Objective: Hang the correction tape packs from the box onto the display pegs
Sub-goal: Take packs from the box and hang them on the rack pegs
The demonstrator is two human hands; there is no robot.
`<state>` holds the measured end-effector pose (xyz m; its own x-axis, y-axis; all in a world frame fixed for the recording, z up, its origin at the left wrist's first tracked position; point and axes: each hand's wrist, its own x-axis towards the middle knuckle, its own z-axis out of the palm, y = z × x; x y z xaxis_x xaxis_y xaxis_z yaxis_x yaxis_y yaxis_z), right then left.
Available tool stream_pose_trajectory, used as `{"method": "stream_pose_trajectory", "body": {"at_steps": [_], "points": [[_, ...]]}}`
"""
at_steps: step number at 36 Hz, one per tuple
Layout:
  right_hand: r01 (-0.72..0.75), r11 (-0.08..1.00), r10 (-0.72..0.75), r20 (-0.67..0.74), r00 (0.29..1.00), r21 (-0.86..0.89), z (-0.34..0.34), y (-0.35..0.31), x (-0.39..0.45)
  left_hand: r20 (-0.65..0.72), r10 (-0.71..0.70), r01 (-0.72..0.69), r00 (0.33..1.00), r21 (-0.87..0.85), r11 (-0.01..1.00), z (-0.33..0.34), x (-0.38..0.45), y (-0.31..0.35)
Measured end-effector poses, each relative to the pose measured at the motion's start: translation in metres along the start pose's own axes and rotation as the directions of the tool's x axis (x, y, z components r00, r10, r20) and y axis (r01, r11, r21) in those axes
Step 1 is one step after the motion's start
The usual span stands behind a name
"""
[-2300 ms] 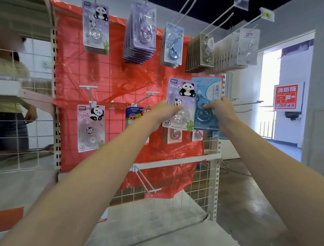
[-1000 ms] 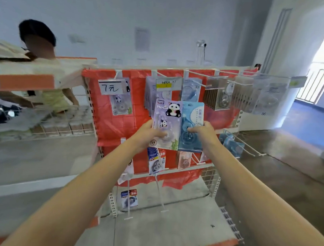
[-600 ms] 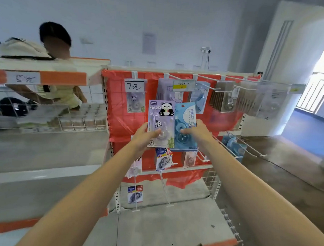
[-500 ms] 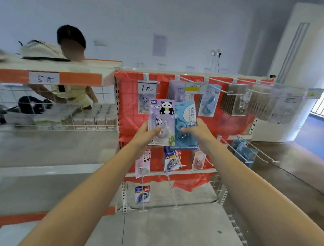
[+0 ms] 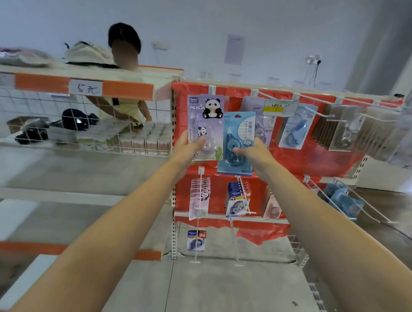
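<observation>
My left hand [image 5: 188, 148] grips the lower edge of a purple panda correction tape pack [image 5: 205, 119], held upright in front of the red display panel [image 5: 318, 156]. My right hand [image 5: 254, 155] pinches a light blue correction tape pack [image 5: 238, 138] that overlaps the purple one on its right. Both packs are raised at the upper left of the panel, below its top rail. Top-row pegs [image 5: 320, 112] to the right carry other tape packs [image 5: 296, 129]. Lower pegs [image 5: 198, 217] hold panda packs [image 5: 199, 198] and blue-red packs [image 5: 237, 199]. No box is in view.
A person [image 5: 123, 81] stands behind the wire-mesh shelf [image 5: 83, 131] at left, which holds small stacked items. Long bare pegs [image 5: 354, 202] jut out at lower right beside blue packs [image 5: 342, 199]. The grey base shelf [image 5: 218, 286] lies below.
The view swung from close below the pegs to farther back and to the left. Both hands stayed on their packs, and the blue pack now sits lower than the purple one.
</observation>
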<state>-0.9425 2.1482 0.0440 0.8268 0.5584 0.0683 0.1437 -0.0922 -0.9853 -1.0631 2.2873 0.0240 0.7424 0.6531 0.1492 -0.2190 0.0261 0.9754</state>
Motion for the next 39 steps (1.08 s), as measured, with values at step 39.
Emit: {"method": "stream_pose_trajectory", "body": {"at_steps": [39], "points": [[0.021,0.998,-0.013,-0.125,0.992,0.065,0.012,0.011,0.017,0.146,0.035,-0.061,0.989,0.179,0.982,-0.015,0.054,-0.014]]}}
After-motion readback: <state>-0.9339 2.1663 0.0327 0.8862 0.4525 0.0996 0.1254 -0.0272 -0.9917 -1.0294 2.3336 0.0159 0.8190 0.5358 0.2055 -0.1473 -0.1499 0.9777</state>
